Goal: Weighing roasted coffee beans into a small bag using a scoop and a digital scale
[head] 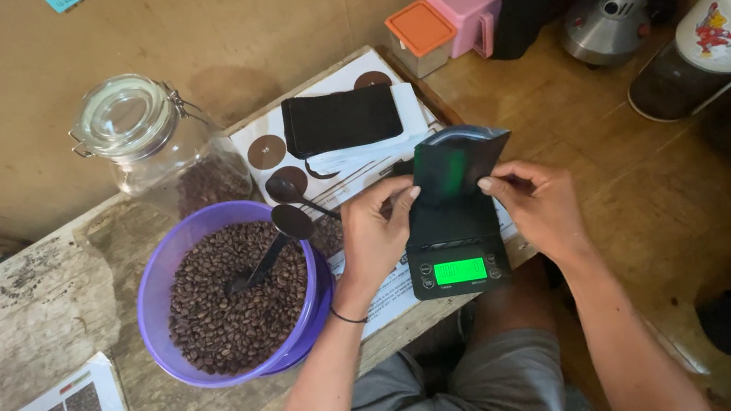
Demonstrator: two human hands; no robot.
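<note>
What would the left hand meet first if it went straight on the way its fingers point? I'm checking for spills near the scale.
The left hand already touches the dark stand-up pouch on the black digital scale; pushing on would likely press into that pouch first.

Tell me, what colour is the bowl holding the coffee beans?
The bowl is purple, seen clearly in the head view, beside the left hand.

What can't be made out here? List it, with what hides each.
Head view only:
- Inside of the dark pouch: its own front wall hides it; left hand and right hand grip its sides.
- Scale platform: covered by the pouch.
- Scale reading: too small.
- Grinders: cut by the frame edge.
</note>
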